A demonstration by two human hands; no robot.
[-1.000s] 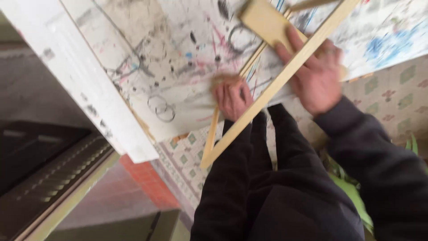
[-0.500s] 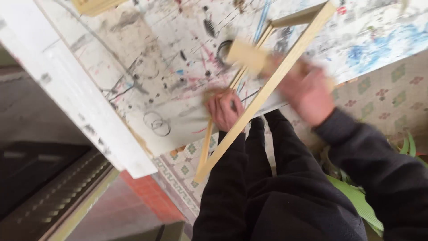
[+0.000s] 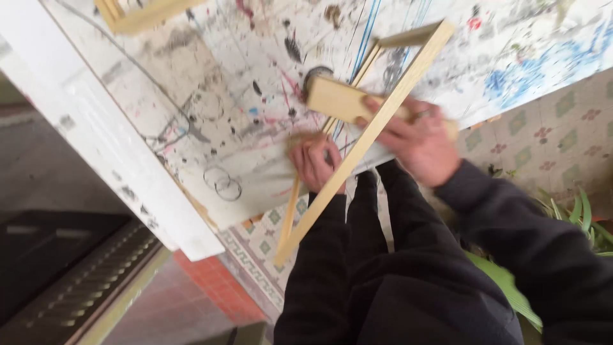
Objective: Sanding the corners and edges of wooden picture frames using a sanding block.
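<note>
wooden frame held at the table edge, block brought across it

the paint-spattered table (image 3: 211,115) fills the upper field beyond both hands, with patterned floor tiles (image 3: 549,128) past the right hand and green leaves (image 3: 575,217) below its sleeve. since a second ago my view has swung, so the table now sits higher and wider, and a second wooden piece (image 3: 137,13) shows at the top edge, well apart from both hands.

the wooden frame (image 3: 357,153) runs diagonally from above the right hand down past the left wrist, over the table edge. over the last second it has kept that slant; i judge it is being steadied, not moved.

the right hand (image 3: 418,144) is closed around a flat wooden block (image 3: 338,99), which juts out to its upper left and crosses the frame's long strip. earlier the block sat higher, above the fingers.

the left hand (image 3: 319,163) is curled narrow on the frame's inner strip, with a small tan object under the fingers; motion blur hides what it is.
</note>
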